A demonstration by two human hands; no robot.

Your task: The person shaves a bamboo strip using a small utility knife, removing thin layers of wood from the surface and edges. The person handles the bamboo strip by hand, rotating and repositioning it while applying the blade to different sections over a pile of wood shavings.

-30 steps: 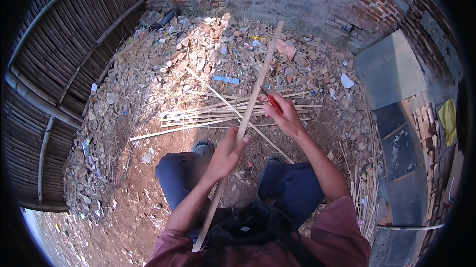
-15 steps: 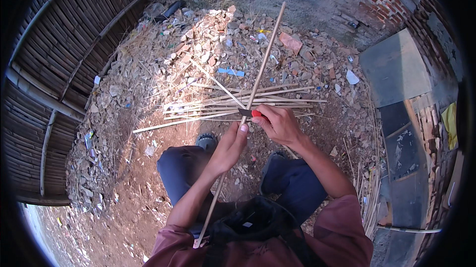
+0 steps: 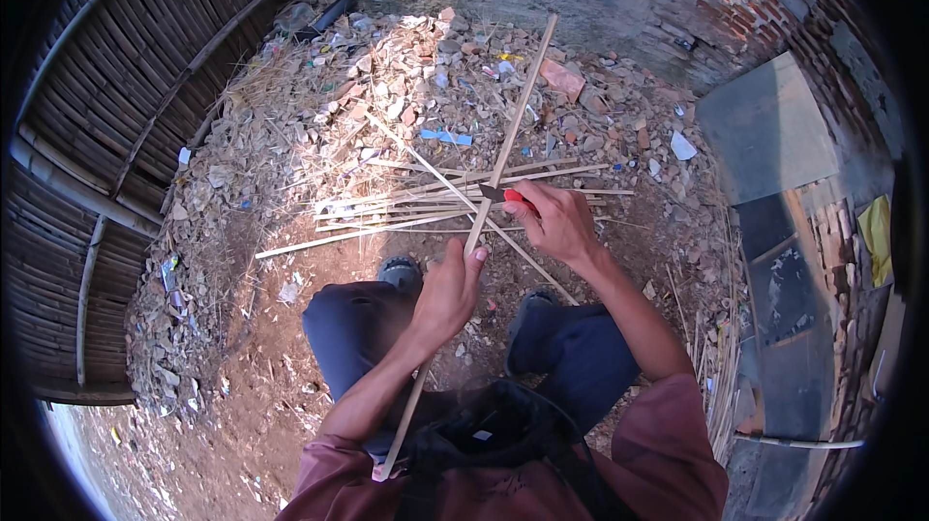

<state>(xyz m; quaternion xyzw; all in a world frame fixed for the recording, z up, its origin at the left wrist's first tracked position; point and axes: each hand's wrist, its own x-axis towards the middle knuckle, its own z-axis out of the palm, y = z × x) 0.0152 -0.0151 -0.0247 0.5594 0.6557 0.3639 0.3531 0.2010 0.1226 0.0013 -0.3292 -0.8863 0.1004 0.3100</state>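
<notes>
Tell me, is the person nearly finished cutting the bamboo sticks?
Some looks done: a pile of thin strips lies on the ground. In hand: the left hand grips a long bamboo stick while the right hand presses a red-handled knife against it. Most of that stick looks uncut.

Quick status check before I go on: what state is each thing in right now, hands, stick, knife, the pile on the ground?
Left hand: closed around the bamboo stick.
Right hand: gripping the red-handled knife.
Bamboo stick: held slanted, far end raised toward the brick wall.
Red-handled knife: blade laid against the stick.
Bamboo strips: lying loose on the ground, crossing one another.
Blue scrap: lying flat among rubble.
</notes>
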